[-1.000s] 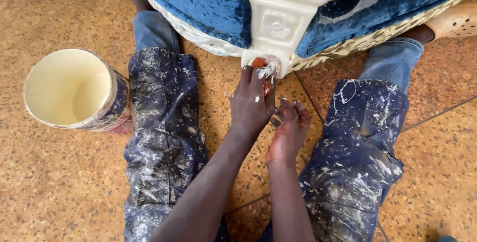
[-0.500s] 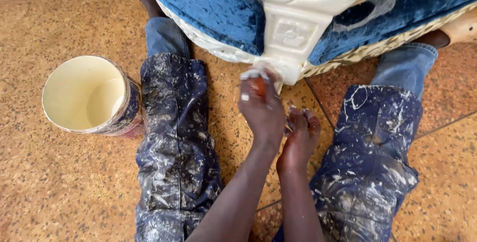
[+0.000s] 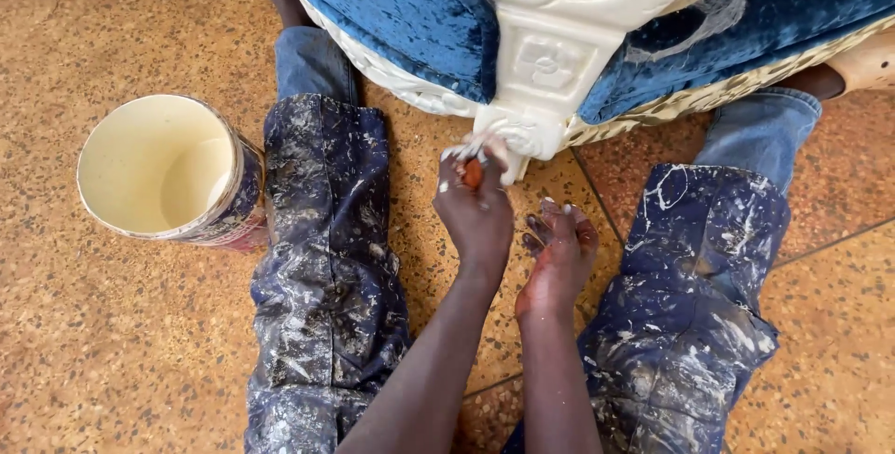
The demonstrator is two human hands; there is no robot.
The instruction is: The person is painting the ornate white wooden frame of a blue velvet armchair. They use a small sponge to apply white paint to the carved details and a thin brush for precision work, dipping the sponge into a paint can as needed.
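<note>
My left hand [image 3: 477, 216] is shut on a small brush [image 3: 473, 163] with an orange handle. Its white, paint-laden bristles touch the foot of a carved white furniture leg [image 3: 550, 62]. That leg belongs to a seat upholstered in blue velvet [image 3: 401, 16], which stands between my spread legs. My right hand [image 3: 559, 254] lies flat on the tiled floor just right of the left hand, fingers apart, with white paint on the fingertips and nothing in it.
An open paint can [image 3: 163, 170] with cream paint stands on the floor left of my left leg [image 3: 326, 258]. My right leg [image 3: 704, 295], in paint-spattered blue trousers, lies at the right. The seat's pale woven trim [image 3: 736, 86] runs right along its base.
My left hand stays with the brush at the foot of the white leg, working slightly along it. My right hand stays on the floor. The view has shifted a little.
</note>
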